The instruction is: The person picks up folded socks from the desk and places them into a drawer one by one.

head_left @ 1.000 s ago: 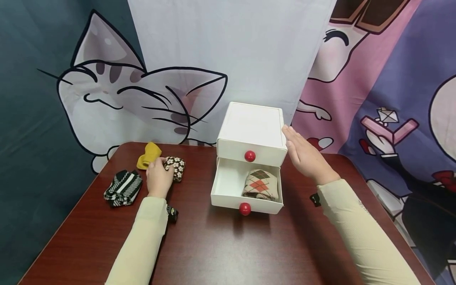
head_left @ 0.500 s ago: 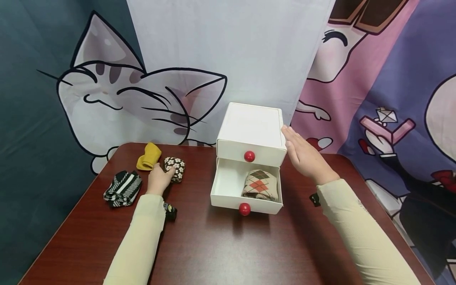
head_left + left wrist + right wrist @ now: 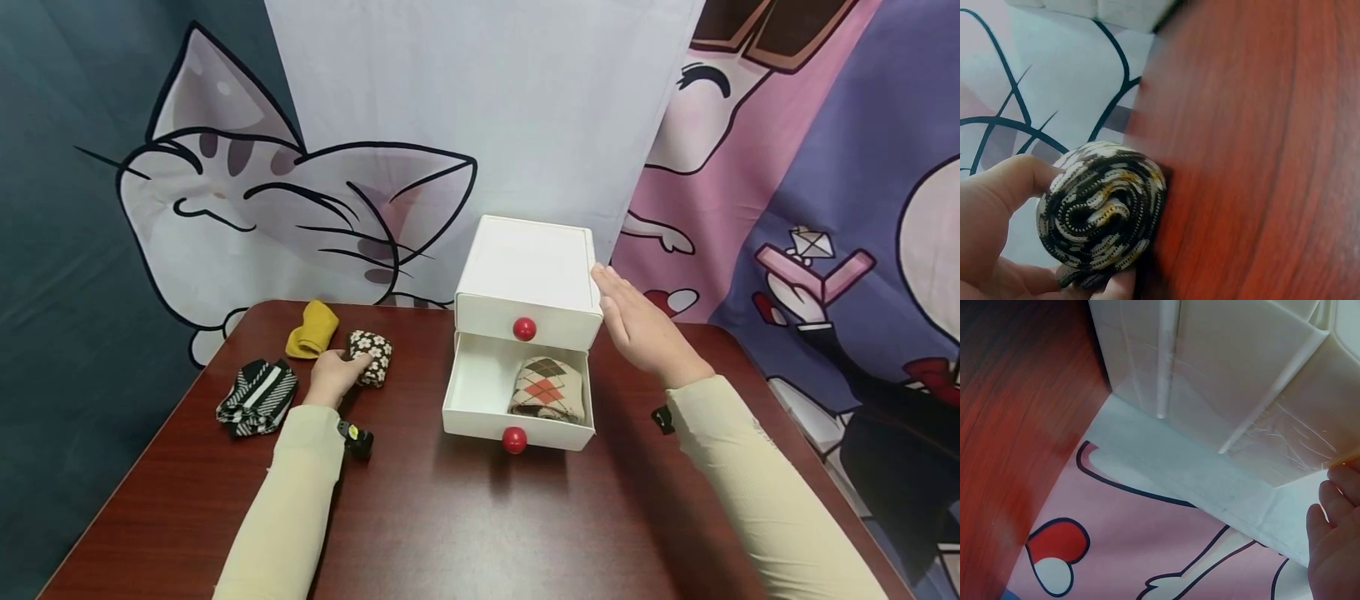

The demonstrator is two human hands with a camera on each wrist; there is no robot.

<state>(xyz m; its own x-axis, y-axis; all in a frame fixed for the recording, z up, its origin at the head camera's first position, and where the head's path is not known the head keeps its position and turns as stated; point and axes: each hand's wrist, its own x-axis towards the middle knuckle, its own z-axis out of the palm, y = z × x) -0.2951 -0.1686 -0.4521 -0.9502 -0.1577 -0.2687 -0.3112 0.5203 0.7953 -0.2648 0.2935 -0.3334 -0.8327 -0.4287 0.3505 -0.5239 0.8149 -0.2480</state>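
We've got our L hand (image 3: 335, 379) on the brown-and-white floral rolled sock (image 3: 371, 357), thumb on one side & fingers curled round the other; the L wrist view shows the roll's spiral end facing us (dark knit w/ white and yellow bits). That sock is at the back L part of the reddish-brown counter (image 3: 450, 517), btwn the other socks and the drawer box; can't tell if it's resting on the surface or just off it. Just L of it is a folded yellow sock (image 3: 313, 331), and nearer us a black-and-white striped sock (image 3: 258, 398). Our R hand (image 3: 641, 329) holds nothing: fingers straight & together, tips touching the R side of the white two-drawer box (image 3: 528, 258). Its upper drawer (image 3: 483, 314) is pushed in, the lower drawer (image 3: 476, 383) pulled out, each w/ a round red knob (image 3: 514, 440) on the front. In the lower one, on the R side, sits a beige argyle sock (image 3: 546, 392), folded. Behind the counter hangs a printed cloth (image 3: 450, 83) w/ a smiling cartoon cat.
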